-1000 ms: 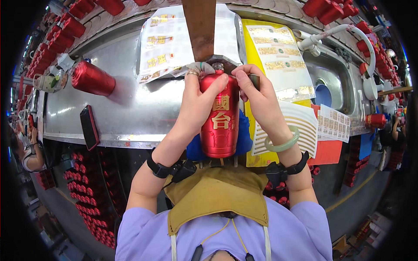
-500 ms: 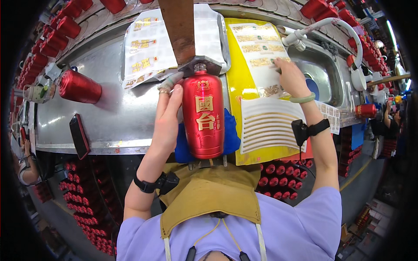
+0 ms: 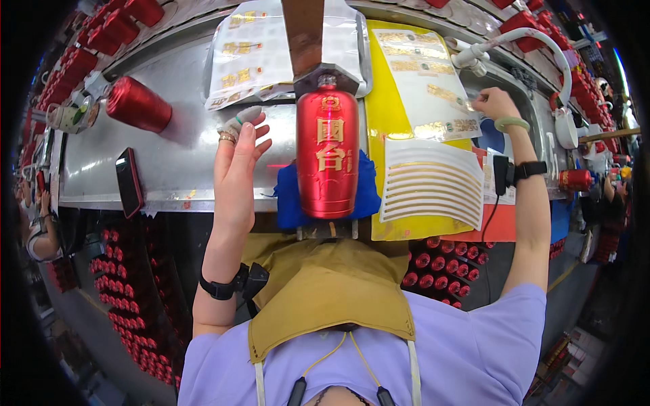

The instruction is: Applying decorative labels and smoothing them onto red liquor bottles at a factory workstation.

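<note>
Phone (image 3: 128, 181): dark, red-edged, flat near the steel tabletop's (image 3: 179, 152) front edge, left part.
Red bottle (image 3: 139, 105): farther back, toward the left rear corner.
Glass jar (image 3: 68, 116): just beside it, by the left edge.
Sink (image 3: 537, 108): toward the right end, white tap (image 3: 466, 57) arching over.
Bottle rows (image 3: 441, 264): red, low down, below the front edge.
Co-worker (image 3: 45, 237): beyond the left edge.
</note>
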Available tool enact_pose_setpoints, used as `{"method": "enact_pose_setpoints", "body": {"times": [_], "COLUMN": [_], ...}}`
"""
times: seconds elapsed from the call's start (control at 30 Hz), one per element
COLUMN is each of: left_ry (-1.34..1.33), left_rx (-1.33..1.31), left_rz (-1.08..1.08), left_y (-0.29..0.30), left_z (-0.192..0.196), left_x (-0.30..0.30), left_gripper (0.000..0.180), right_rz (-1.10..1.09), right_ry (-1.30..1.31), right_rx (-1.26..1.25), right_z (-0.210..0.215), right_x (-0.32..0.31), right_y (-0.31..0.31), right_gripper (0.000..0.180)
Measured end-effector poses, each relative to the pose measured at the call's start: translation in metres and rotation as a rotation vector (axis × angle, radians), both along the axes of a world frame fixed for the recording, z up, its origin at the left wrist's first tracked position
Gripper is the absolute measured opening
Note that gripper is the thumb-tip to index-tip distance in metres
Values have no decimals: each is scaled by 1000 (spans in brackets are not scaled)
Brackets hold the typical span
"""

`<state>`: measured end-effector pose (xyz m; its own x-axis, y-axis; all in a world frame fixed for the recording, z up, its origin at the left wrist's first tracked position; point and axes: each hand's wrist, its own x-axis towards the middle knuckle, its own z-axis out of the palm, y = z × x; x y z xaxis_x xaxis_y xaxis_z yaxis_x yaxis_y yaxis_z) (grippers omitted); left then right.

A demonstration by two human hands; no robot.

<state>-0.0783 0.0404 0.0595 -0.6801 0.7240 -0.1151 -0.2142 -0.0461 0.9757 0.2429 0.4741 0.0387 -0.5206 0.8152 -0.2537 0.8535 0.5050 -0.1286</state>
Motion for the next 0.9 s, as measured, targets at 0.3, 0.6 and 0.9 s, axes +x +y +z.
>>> {"method": "enact_pose_setpoints", "body": {"times": [0.3, 0.6, 0.9], "left_ry": [283, -76, -11], "left_rx": [419, 86, -90], "left_rz": [-316, -567, -361], "left_y": [28, -33, -37], "left_z": [47, 31, -9], "left_x": [30, 14, 21], "left_gripper": [57, 33, 21], "right_rz": [490, 287, 29], "right_ry": [840, 805, 821], "right_rx": [-397, -499, -593], "right_z": [137, 116, 37], "right_x": [-128, -104, -92], "right_y": [-233, -291, -315], "right_gripper": [25, 21, 22]}}
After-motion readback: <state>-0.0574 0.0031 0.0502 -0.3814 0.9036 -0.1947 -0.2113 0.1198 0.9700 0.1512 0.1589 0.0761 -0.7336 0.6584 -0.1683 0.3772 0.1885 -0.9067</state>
